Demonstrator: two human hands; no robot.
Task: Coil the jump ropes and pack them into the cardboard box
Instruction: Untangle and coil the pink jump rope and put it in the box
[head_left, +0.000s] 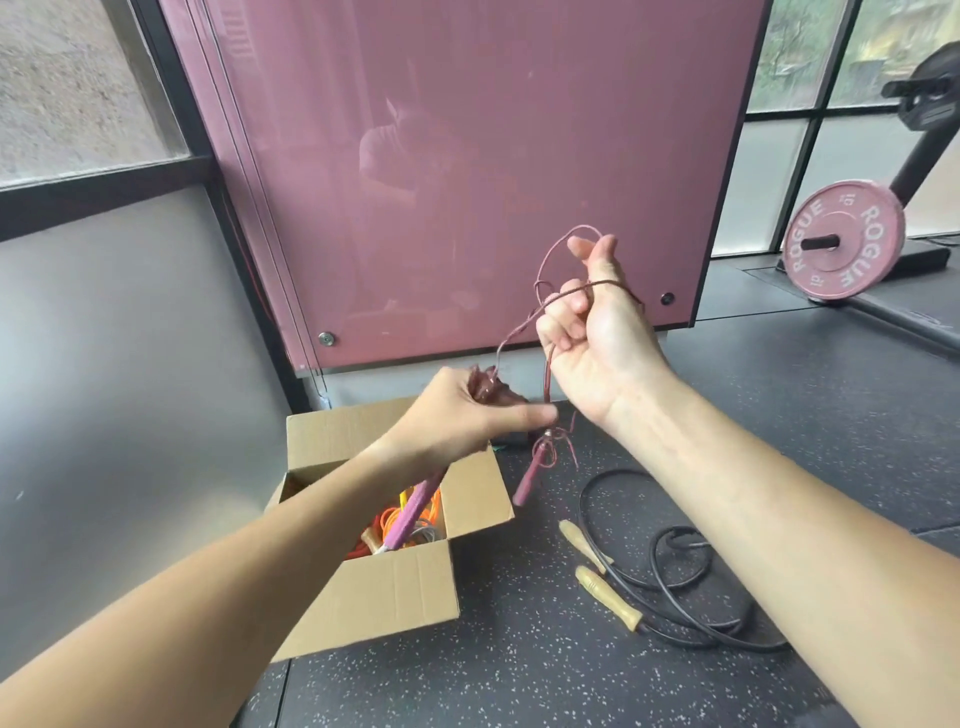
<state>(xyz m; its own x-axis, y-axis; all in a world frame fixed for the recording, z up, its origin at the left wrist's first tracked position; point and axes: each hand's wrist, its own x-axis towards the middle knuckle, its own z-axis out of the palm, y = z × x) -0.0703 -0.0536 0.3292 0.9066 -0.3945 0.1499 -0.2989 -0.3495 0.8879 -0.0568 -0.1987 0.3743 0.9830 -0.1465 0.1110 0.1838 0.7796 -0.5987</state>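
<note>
Done: orange rope (387, 519) in box (395, 587) | Now: maroon rope (519, 327) half-coiled above box — left hand (467, 410) grips its bundle, right hand (597, 332) pinches a loop | Left: black rope (675, 587) on floor — uncoiled

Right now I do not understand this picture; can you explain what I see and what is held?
This is one picture from a camera worn on a person's head, looking down at two bare hands; there is no machine. The left hand grips a bunch of the maroon jump rope, and the right hand has its cord looped over the fingers. On the floor are an open cardboard box with orange ropes inside and a black rope with wooden handles.
</note>
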